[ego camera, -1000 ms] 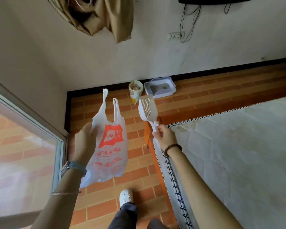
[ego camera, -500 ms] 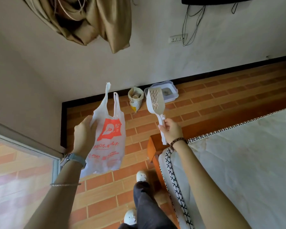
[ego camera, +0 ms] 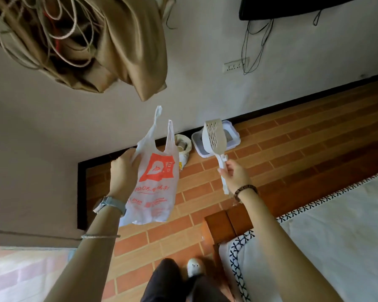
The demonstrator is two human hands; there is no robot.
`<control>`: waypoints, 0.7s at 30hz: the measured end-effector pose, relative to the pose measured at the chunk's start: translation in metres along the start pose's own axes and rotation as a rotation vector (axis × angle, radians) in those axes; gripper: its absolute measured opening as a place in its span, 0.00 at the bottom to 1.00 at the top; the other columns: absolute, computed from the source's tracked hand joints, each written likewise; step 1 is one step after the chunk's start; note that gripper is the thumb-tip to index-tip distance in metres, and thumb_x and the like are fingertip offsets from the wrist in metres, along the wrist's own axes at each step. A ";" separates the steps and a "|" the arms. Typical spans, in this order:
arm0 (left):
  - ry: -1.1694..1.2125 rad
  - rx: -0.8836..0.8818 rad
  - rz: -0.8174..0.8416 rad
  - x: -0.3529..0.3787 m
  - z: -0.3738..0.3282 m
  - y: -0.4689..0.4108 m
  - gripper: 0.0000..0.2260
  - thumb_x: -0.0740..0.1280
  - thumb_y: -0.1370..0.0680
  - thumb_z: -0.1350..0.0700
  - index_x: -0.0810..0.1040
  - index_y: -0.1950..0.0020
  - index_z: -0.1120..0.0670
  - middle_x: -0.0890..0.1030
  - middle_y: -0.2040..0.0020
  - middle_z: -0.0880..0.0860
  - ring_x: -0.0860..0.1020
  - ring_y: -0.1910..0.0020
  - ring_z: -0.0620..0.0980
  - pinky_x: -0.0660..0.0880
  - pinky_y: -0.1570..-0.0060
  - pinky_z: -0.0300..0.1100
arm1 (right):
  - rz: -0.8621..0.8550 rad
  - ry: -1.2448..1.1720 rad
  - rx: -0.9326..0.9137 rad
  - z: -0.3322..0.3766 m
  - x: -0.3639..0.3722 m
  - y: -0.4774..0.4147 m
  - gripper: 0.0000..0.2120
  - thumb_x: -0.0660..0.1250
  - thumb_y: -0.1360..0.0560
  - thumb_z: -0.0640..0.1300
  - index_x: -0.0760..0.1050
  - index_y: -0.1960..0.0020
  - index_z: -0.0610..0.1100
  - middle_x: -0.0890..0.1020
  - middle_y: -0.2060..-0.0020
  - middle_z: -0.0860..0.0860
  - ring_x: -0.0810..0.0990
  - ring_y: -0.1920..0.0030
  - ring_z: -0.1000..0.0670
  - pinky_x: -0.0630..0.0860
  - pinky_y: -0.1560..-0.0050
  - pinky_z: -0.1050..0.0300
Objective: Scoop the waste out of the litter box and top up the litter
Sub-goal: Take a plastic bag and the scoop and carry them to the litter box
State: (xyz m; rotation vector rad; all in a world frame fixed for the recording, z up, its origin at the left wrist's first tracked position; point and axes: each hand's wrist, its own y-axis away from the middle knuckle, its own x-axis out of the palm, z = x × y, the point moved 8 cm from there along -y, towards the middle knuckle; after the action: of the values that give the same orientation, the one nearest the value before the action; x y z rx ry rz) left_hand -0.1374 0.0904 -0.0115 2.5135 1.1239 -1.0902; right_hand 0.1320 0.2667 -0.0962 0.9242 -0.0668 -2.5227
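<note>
My left hand [ego camera: 123,175] grips a white plastic bag [ego camera: 156,186] with red print, held up in front of me. In my right hand [ego camera: 235,175] is the handle of a white slotted litter scoop [ego camera: 214,138], blade pointing up and away. Beyond the scoop, a pale litter box [ego camera: 232,144] with grey litter sits on the floor against the wall; the scoop hides part of it. To its left stands an open cream bag of litter [ego camera: 183,149], partly behind the plastic bag.
The brick-pattern floor [ego camera: 292,149] runs between the wall and a bed [ego camera: 336,236] with a white patterned cover and wooden corner at right. Tan cloth with cords [ego camera: 85,44] hangs overhead at left. A socket strip [ego camera: 236,66] and cables are on the wall.
I have walked closer to the wall. The litter box and litter bag appear nearer, the bed corner has dropped lower in view, and both hands still hold the bag and scoop.
</note>
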 end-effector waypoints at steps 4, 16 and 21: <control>0.033 0.072 0.042 0.028 -0.012 -0.052 0.15 0.61 0.19 0.58 0.65 0.66 0.52 0.68 0.71 0.46 0.65 0.73 0.43 0.65 0.72 0.27 | -0.039 0.010 0.048 -0.001 -0.007 -0.037 0.09 0.67 0.25 0.43 0.77 0.48 0.39 0.82 0.55 0.44 0.80 0.54 0.44 0.78 0.53 0.49; 0.046 0.362 0.322 0.132 -0.045 -0.225 0.12 0.63 0.20 0.60 0.67 0.63 0.56 0.67 0.71 0.43 0.67 0.72 0.41 0.64 0.69 0.28 | -0.324 -0.007 0.342 -0.005 -0.037 -0.129 0.09 0.66 0.24 0.44 0.77 0.47 0.40 0.82 0.58 0.47 0.80 0.56 0.47 0.72 0.56 0.60; 0.053 0.452 0.402 0.167 -0.063 -0.272 0.13 0.64 0.21 0.61 0.66 0.63 0.57 0.64 0.73 0.43 0.64 0.74 0.40 0.59 0.68 0.36 | -0.439 0.005 0.429 -0.009 -0.056 -0.146 0.11 0.67 0.24 0.45 0.76 0.45 0.40 0.82 0.53 0.46 0.79 0.52 0.48 0.70 0.54 0.61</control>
State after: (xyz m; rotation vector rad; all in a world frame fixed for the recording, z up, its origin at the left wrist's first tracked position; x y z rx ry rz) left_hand -0.2199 0.4034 -0.0474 2.9370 0.3672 -1.2704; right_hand 0.1174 0.4227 -0.0985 1.2190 -0.4660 -2.9760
